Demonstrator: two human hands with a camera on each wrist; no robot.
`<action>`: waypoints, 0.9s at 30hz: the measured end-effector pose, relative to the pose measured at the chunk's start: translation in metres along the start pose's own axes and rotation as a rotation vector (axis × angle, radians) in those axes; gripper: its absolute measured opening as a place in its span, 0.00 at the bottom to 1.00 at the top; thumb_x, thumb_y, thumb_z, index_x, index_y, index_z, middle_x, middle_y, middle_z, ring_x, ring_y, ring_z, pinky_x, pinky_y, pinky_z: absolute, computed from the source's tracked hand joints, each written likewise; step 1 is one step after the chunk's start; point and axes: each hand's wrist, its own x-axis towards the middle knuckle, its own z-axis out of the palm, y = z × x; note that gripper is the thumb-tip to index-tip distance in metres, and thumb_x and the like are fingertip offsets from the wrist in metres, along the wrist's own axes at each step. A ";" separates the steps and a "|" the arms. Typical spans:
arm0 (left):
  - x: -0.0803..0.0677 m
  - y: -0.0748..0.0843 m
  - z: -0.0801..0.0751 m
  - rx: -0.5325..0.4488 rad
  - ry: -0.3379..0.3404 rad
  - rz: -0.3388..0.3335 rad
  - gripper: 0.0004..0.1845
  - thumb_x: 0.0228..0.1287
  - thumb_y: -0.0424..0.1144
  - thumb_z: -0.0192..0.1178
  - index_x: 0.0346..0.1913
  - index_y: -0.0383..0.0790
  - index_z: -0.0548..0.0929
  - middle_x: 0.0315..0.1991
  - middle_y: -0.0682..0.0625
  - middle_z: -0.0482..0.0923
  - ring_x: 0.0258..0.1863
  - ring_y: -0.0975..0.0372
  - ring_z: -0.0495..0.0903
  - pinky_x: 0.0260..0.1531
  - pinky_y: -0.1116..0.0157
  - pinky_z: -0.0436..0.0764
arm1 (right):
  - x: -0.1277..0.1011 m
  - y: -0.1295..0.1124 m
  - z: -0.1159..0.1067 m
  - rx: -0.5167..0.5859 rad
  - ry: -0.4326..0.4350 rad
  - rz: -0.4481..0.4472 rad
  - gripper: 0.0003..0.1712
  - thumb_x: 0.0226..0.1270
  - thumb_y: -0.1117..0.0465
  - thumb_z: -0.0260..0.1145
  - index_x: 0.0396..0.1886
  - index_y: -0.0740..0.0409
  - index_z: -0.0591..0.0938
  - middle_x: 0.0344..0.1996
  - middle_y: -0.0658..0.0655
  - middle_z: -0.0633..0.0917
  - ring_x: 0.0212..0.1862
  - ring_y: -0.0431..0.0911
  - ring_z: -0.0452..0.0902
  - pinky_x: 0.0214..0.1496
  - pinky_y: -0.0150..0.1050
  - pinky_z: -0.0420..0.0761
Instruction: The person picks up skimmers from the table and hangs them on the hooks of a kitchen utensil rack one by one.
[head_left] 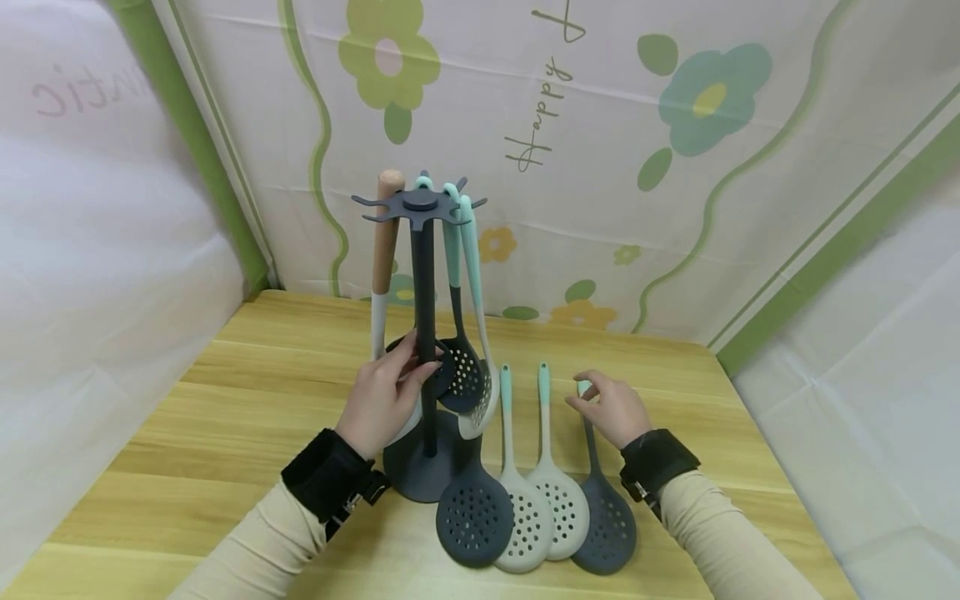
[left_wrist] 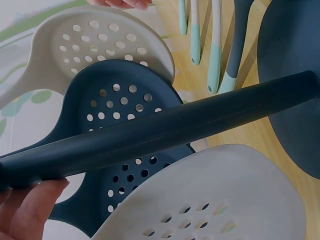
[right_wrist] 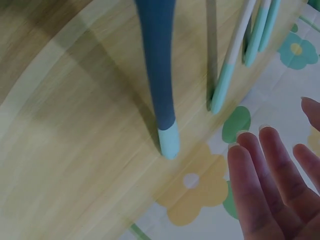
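While left hand (head_left: 384, 392) grips rack pole (head_left: 424, 333), right hand (head_left: 611, 408), fingers relaxed, reaches dark skimmer (head_left: 603, 500); several hung, four left lying.

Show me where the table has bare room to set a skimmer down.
Bare wood lies left of the rack toward the table's left edge, and right of the right hand. It is crowded between the rack base and that hand, where four skimmers lie side by side.
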 end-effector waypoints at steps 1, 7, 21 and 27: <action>0.000 0.000 0.000 -0.001 0.000 0.001 0.21 0.68 0.28 0.60 0.63 0.29 0.75 0.48 0.37 0.85 0.46 0.49 0.88 0.42 0.60 0.88 | 0.000 0.001 0.000 0.003 -0.003 0.005 0.25 0.67 0.54 0.68 0.58 0.62 0.79 0.36 0.60 0.89 0.26 0.44 0.79 0.26 0.36 0.76; 0.000 -0.001 0.000 -0.005 0.000 0.005 0.20 0.68 0.28 0.60 0.62 0.29 0.75 0.48 0.37 0.85 0.46 0.49 0.88 0.42 0.60 0.88 | 0.000 0.006 0.004 -0.006 -0.016 0.034 0.24 0.66 0.54 0.69 0.57 0.63 0.80 0.35 0.60 0.89 0.25 0.44 0.79 0.25 0.35 0.75; 0.000 -0.001 0.000 0.005 -0.005 0.004 0.21 0.68 0.28 0.60 0.62 0.29 0.75 0.48 0.37 0.85 0.46 0.49 0.88 0.42 0.59 0.88 | -0.003 0.015 0.011 -0.024 -0.039 0.076 0.25 0.65 0.53 0.70 0.56 0.63 0.80 0.33 0.59 0.88 0.27 0.44 0.79 0.25 0.34 0.75; 0.001 0.000 0.000 0.002 -0.003 0.010 0.22 0.67 0.27 0.61 0.63 0.29 0.74 0.47 0.37 0.86 0.45 0.49 0.88 0.42 0.59 0.88 | -0.004 0.020 0.013 -0.019 -0.051 0.082 0.25 0.66 0.54 0.69 0.56 0.65 0.80 0.33 0.59 0.88 0.27 0.44 0.79 0.26 0.35 0.75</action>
